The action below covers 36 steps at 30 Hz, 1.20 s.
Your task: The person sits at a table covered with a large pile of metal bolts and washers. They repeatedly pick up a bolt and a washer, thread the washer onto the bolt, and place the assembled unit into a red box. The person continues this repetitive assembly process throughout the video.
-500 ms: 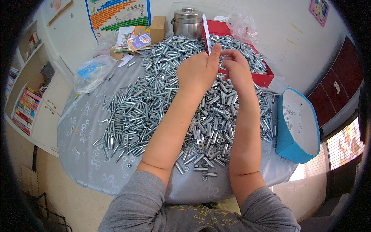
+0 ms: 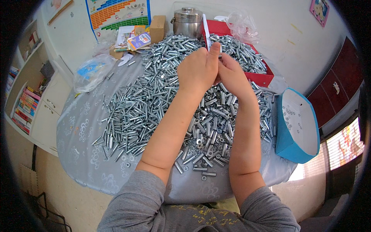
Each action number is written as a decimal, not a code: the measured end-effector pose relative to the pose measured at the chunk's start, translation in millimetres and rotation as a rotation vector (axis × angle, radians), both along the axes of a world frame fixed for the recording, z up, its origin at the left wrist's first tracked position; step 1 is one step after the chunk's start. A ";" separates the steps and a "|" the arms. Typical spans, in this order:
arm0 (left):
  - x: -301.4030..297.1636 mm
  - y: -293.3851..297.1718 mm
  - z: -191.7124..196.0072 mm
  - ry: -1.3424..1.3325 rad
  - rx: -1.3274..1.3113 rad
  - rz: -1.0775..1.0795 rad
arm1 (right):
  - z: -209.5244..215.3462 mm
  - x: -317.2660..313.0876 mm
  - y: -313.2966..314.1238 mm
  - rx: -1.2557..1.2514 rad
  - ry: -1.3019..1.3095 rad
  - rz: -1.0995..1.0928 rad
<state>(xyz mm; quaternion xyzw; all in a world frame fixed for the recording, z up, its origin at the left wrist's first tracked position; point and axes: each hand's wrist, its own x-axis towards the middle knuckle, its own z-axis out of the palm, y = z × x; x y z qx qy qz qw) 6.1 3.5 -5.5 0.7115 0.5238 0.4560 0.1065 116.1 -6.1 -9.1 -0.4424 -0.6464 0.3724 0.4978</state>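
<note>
My left hand (image 2: 198,71) is closed, thumb pointing up and away, above the middle of a heap of metal fasteners. Pressed against it from the right is my right hand (image 2: 234,76), its fingers curled and partly hidden behind the left. A short shiny metal sleeve (image 2: 220,53) sticks up between the left thumb and the right hand; its lower part is covered. Below, thin bolts (image 2: 133,116) lie mostly to the left, wider metal sleeves (image 2: 199,158) to the right, with washers (image 2: 200,144) among them. Farther back is a pile of thicker fasteners (image 2: 170,52).
A red box (image 2: 264,80) filled with fasteners stands at the back right. On the right edge sits a blue bin (image 2: 295,149) with washers inside. A steel pot (image 2: 188,23), a cardboard box (image 2: 157,30) and a plastic bag (image 2: 93,73) stand along the far side.
My right hand has moved left and down against my left hand, its raised fingers now curled in. The metal sleeve now shows between them. My left hand has barely moved.
</note>
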 end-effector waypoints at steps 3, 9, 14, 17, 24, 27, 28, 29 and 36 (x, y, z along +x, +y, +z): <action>-1.7 -1.8 1.0 -0.038 0.045 0.011 | 3.7 4.3 4.0 0.016 -0.070 -0.112; -2.8 -1.8 2.9 0.031 -0.022 0.074 | -3.8 25.1 11.3 0.236 -0.265 -0.569; -1.1 -4.0 3.3 0.037 -0.004 0.031 | -1.9 30.8 14.9 0.236 -0.172 -0.404; 0.6 -8.8 4.3 0.014 -0.014 0.031 | -2.3 8.5 5.9 0.184 -0.179 -0.089; 0.2 -5.0 2.4 -0.016 -0.021 0.016 | -0.4 14.3 5.9 0.110 -0.364 -0.200; -1.5 -2.4 1.7 -0.002 -0.003 0.080 | 4.9 27.3 -0.5 0.061 -0.385 -0.278; -5.0 2.0 -0.2 -0.021 0.035 0.122 | 5.1 34.7 -0.3 0.082 -0.408 -0.407; -8.8 6.3 -2.3 -0.041 0.073 0.164 | 5.4 41.5 -0.5 0.103 -0.430 -0.536; -19.3 22.3 -16.4 0.130 0.203 0.415 | 17.0 65.1 -11.9 0.319 -0.220 -0.805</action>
